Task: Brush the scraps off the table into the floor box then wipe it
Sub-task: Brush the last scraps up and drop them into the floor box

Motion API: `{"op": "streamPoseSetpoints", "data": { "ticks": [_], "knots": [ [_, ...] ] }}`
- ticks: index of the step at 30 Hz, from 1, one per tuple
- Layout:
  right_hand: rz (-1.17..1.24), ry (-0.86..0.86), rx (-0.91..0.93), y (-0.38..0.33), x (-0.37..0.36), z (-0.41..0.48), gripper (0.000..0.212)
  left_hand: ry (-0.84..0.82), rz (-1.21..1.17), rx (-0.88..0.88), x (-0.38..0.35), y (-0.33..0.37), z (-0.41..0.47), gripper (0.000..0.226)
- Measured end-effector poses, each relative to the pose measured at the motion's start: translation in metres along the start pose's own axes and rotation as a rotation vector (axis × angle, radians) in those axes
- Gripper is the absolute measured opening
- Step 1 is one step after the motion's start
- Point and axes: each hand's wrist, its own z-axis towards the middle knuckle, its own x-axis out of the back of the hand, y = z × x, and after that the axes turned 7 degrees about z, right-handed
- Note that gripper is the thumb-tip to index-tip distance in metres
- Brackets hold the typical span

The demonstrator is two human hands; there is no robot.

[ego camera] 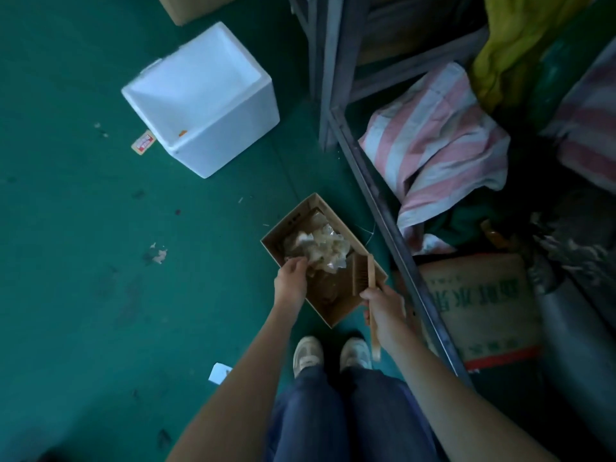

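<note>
My 2 forearms (233,378) reach the floor box (289,225): my right hand (383,310) grips the brush (361,275) over its right rim so scraps (321,251) land inside; my left hand (291,280) curls at its left rim, steadying or pinching, I cannot tell

The floor (100,295) is deep green with dark smudges. A foam box (206,105) is plain white. A cardboard box (336,315) is brown and holds pale, cream-coloured scraps (320,248). The brush (361,275) is light tan wood. A striped cloth (443,145) is pink and white, and a second cloth (513,45) is yellow-green. A sack (483,311) is tan with green lettering and a red band. The trousers (316,411) are blue and the shoes (308,355) off-white.
</note>
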Motion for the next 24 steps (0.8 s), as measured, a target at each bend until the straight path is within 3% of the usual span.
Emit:
{"op": "streamPoseSetpoints", "data": {
  "ticks": [6, 19, 24],
  "knots": [
    [0.022, -0.077, 0.025, -0.032, 0.022, -0.067, 0.045, 0.054, -0.017, -0.023, 0.022, 0.030, -0.063, 0.019],
    [-0.018, -0.286, 0.105, -0.105, 0.066, -0.278, 0.047, 0.080, -0.070, -0.135, 0.103, 0.121, -0.246, 0.023],
    [0.034, -0.384, 0.185, -0.114, 0.089, -0.349, 0.047, 0.069, -0.093, -0.281, 0.124, 0.149, -0.301, 0.020]
  ]
}}
